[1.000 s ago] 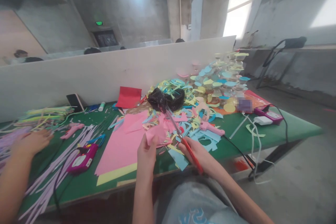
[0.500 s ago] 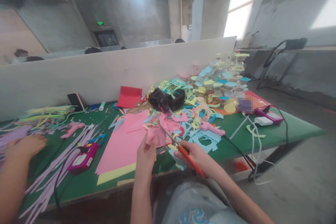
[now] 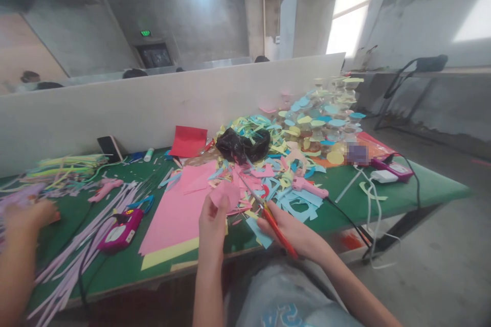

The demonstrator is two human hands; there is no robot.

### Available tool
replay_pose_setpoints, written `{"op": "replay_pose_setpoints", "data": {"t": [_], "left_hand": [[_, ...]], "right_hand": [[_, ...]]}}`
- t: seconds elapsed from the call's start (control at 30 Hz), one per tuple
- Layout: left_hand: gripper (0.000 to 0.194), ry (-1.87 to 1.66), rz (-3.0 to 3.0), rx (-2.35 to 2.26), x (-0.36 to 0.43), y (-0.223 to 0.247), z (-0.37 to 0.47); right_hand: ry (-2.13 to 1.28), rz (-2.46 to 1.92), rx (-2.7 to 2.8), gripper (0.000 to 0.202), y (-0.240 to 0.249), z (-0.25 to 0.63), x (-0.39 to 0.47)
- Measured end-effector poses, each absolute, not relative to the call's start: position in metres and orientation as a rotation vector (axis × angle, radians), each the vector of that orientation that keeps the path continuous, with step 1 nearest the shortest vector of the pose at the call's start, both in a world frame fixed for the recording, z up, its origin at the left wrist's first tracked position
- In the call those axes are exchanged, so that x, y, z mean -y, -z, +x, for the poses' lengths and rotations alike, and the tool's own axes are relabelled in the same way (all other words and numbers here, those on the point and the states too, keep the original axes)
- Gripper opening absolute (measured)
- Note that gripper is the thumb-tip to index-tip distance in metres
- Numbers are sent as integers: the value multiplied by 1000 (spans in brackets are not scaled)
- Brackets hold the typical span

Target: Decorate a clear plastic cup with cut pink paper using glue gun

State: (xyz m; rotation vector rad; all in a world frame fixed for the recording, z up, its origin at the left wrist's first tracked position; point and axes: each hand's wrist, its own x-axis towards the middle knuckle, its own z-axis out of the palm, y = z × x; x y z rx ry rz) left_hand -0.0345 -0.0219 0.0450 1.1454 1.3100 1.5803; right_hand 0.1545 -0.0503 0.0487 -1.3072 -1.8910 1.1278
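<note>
Between the fingers of my left hand (image 3: 213, 217) is a small pink paper piece (image 3: 226, 196) with a rounded edge, held up over the table's front part. My right hand (image 3: 286, 227) is closed round the red handles of a pair of scissors (image 3: 276, 230). The blades point up and left, just right of the pink piece and apart from it. Beneath and behind them lie loose pink, blue and yellow paper scraps (image 3: 274, 186). A stack of pink paper sheets (image 3: 174, 214) is left of my left hand.
A co-worker's hand (image 3: 32, 214) works at the far left near lilac strips (image 3: 99, 230). A purple power strip (image 3: 121, 230), two pink glue guns (image 3: 307, 186), a black plastic bag (image 3: 241, 145) and stacked cups with paper discs (image 3: 326, 117) are on the green table (image 3: 433, 184).
The pink piece has turned and now shows a rounder outline, and the scrap at its upper edge is off it. The scissors have drawn slightly away. The co-worker's hand has shifted left.
</note>
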Motion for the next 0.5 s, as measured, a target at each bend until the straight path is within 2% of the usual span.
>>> {"op": "replay_pose_setpoints", "data": {"t": [0.5], "left_hand": [[50, -1601, 1220, -1340, 26, -48, -33]], "right_hand": [[-1018, -1340, 1777, 50, -38, 145, 43]]}}
